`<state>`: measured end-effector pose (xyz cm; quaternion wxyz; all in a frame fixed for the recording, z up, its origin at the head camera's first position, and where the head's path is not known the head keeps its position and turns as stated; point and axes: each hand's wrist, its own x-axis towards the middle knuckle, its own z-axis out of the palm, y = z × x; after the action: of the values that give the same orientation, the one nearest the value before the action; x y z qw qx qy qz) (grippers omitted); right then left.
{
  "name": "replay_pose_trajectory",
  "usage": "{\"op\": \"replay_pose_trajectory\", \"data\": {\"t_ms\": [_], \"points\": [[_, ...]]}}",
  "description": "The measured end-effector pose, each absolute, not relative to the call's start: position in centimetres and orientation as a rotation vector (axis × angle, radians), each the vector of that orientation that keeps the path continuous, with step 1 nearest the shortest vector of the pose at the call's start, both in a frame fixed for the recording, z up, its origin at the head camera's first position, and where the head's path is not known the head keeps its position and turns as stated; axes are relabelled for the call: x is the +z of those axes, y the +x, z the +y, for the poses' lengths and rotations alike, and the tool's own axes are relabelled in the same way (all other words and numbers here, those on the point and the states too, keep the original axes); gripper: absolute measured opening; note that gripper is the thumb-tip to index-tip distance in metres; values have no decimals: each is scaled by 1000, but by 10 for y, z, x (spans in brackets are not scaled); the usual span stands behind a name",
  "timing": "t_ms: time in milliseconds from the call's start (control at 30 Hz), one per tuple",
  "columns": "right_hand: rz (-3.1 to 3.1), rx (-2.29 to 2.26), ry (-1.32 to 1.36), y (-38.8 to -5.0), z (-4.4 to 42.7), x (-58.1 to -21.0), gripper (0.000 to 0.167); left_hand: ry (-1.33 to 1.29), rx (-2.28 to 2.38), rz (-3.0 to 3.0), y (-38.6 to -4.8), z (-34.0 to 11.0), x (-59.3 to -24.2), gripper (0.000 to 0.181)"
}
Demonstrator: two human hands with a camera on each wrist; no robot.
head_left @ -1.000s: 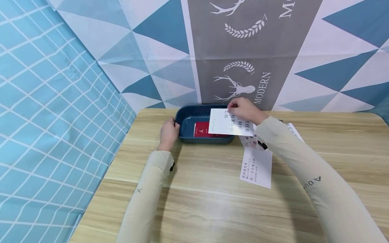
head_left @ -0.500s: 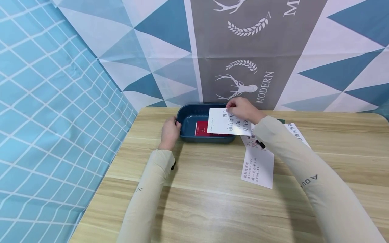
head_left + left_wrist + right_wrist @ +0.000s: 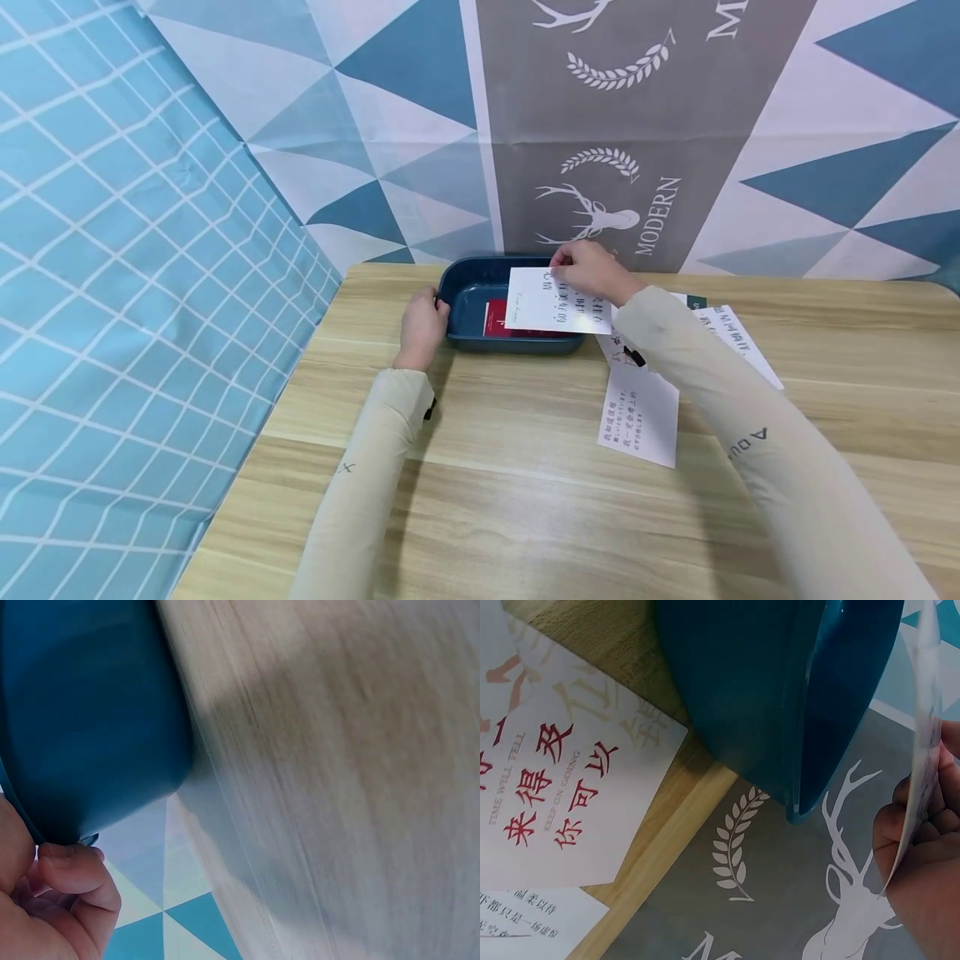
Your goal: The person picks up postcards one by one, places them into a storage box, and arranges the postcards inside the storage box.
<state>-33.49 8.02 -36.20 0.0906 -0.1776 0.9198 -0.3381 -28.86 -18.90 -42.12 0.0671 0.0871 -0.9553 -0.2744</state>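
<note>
A dark blue rectangular tub (image 3: 465,312) stands at the back of the table, with a red card (image 3: 495,320) lying inside it. My left hand (image 3: 422,327) grips the tub's left end; in the left wrist view its fingers (image 3: 79,871) curl at the rim. Above the tub's right half, my right hand (image 3: 592,271) pinches a white card (image 3: 536,304) with dark printed characters. That card partly covers the red one. Seen from the right wrist, the held card (image 3: 921,742) stands edge-on between thumb and fingers, apart from the tub wall.
Right of the tub, a white card with red lettering (image 3: 562,787) and a white card with small dark text (image 3: 639,417) lie on the wooden table (image 3: 495,467). Another white card (image 3: 738,337) and a green-edged one (image 3: 696,302) are partly behind the right sleeve. A patterned wall covering (image 3: 420,150) rises behind.
My right hand and its white card have shifted slightly left over the tub. More of the cards beyond the right sleeve shows. My left hand keeps its hold on the tub.
</note>
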Motion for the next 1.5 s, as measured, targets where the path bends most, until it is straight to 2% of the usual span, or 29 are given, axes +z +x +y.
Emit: {"op": "replay_pose_trajectory", "data": {"t_ms": [1500], "points": [[2756, -995, -572, -346, 48, -374, 19, 249, -828, -2867, -287, -189, -422, 22]]}}
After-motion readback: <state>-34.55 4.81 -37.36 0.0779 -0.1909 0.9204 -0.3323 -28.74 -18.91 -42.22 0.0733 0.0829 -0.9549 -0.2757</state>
